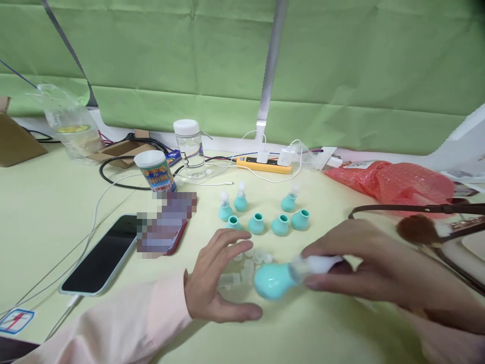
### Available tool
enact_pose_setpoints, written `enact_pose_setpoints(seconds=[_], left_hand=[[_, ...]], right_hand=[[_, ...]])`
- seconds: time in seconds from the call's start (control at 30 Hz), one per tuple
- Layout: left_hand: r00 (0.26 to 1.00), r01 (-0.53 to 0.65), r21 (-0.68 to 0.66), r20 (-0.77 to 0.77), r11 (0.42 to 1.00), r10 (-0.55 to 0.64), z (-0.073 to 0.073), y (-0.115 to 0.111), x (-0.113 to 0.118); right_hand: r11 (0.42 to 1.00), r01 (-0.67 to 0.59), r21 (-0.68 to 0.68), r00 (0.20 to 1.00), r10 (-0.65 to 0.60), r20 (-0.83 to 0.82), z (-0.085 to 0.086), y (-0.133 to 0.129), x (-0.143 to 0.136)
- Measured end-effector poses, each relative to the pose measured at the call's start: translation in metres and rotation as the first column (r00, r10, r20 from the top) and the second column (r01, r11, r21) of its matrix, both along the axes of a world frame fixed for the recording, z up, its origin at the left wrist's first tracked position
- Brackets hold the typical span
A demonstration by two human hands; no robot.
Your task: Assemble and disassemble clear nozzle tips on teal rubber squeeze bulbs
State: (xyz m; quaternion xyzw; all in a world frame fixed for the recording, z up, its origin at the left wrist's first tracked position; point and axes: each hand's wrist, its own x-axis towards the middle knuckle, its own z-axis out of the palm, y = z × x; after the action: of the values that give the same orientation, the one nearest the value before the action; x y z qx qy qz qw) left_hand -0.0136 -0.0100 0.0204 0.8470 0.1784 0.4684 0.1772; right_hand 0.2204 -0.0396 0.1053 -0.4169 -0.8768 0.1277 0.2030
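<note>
My right hand [352,268] pinches the white and clear end of a teal bulb [273,280], whose round end points left. Fingers apart and holding nothing, my left hand [223,275] is just left of that bulb. Clear plastic pieces [247,273] lie on the table between and behind the hands. Beyond them stand several open teal bulbs, among them one at the right [300,220] and one in the middle [256,223]. Three teal bulbs with clear and white tops stand farther back, one on the right [288,202] and two on the left [240,202].
Two phones, one black-screened [104,255] and one red-edged [170,222], lie left. Behind them are a printed cup [156,172] and a clear bottle [189,151]. An orange power strip [265,164] sits at the back; a red plastic bag [401,184] and brush [417,229] are right.
</note>
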Motion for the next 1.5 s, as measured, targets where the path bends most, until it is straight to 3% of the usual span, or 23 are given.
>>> enact_pose_setpoints(seconds=[0.07, 0.2, 0.27, 0.33, 0.43, 0.5, 0.57, 0.63, 0.7, 0.77, 0.87, 0.93, 1.03, 1.13, 1.23, 1.33, 1.5], left_hand=[[0.998, 0.045, -0.048, -0.036, 0.998, -0.047, 0.002, -0.001, 0.002], [0.993, 0.092, -0.150, -0.065, 0.984, -0.103, 0.004, -0.006, 0.005], [0.989, 0.070, -0.227, -0.108, 0.971, -0.097, 0.004, -0.009, 0.005], [0.986, 0.038, -0.276, -0.146, 0.960, -0.081, 0.004, -0.011, 0.006], [0.985, 0.040, -0.278, -0.152, 0.960, -0.085, 0.002, -0.011, 0.007], [0.989, 0.057, -0.285, -0.117, 0.957, -0.094, 0.001, -0.009, 0.006], [0.995, 0.040, -0.353, -0.067, 0.935, -0.068, 0.002, -0.006, 0.003], [0.999, 0.024, -0.508, -0.022, 0.861, -0.041, 0.005, -0.004, 0.001], [0.996, 0.089, -0.683, 0.072, 0.725, -0.054, 0.007, -0.002, -0.001], [0.975, 0.219, -0.816, 0.207, 0.536, -0.083, 0.007, -0.001, -0.001], [0.935, 0.355, -0.892, 0.347, 0.280, -0.080, 0.004, 0.003, 0.002], [0.922, 0.387, -0.902, 0.383, 0.190, -0.058, 0.002, 0.005, 0.005], [0.913, 0.408, -0.902, 0.407, 0.137, -0.041, 0.002, 0.007, 0.007], [0.904, 0.427, -0.895, 0.421, 0.127, -0.071, 0.003, 0.006, 0.007], [0.895, 0.444, -0.886, 0.430, 0.134, -0.121, 0.002, 0.003, 0.008], [0.874, 0.478, -0.871, 0.458, 0.117, -0.159, -0.001, 0.000, 0.009], [0.847, 0.518, -0.848, 0.489, 0.115, -0.208, -0.005, -0.002, 0.010]], right_hand=[[0.991, -0.116, 0.060, 0.993, 0.116, -0.001, -0.017, 0.000, -0.024], [0.961, -0.095, 0.258, 0.989, 0.122, -0.089, -0.047, 0.001, -0.047], [0.962, -0.082, 0.260, 0.984, 0.120, -0.132, -0.054, 0.002, -0.050], [0.981, -0.085, 0.176, 0.969, 0.122, -0.214, -0.058, 0.004, -0.053], [0.992, -0.102, -0.079, 0.902, 0.059, -0.427, -0.065, 0.010, -0.054], [0.960, -0.092, -0.263, 0.831, -0.071, -0.552, -0.069, 0.017, -0.052], [0.922, -0.083, -0.379, 0.814, -0.157, -0.559, -0.069, 0.024, -0.047], [0.912, -0.067, -0.406, 0.908, -0.113, -0.403, -0.064, 0.028, -0.040], [0.939, -0.044, -0.342, 0.990, -0.005, -0.140, -0.059, 0.029, -0.035], [0.971, -0.045, -0.233, 0.989, 0.075, 0.124, -0.057, 0.025, -0.032], [0.989, -0.081, -0.127, 0.911, 0.125, 0.394, -0.061, 0.020, -0.033], [0.993, -0.081, -0.082, 0.858, 0.112, 0.502, -0.065, 0.019, -0.035], [0.998, -0.056, -0.009, 0.829, 0.052, 0.557, -0.066, 0.021, -0.035], [0.997, -0.068, 0.042, 0.908, 0.044, 0.417, -0.061, 0.021, -0.034], [0.987, -0.038, 0.155, 0.999, 0.034, 0.027, -0.057, 0.017, -0.038], [0.974, 0.009, 0.227, 0.945, 0.066, -0.321, -0.062, 0.013, -0.046], [0.986, 0.043, 0.161, 0.846, 0.050, -0.531, -0.073, 0.012, -0.055]])
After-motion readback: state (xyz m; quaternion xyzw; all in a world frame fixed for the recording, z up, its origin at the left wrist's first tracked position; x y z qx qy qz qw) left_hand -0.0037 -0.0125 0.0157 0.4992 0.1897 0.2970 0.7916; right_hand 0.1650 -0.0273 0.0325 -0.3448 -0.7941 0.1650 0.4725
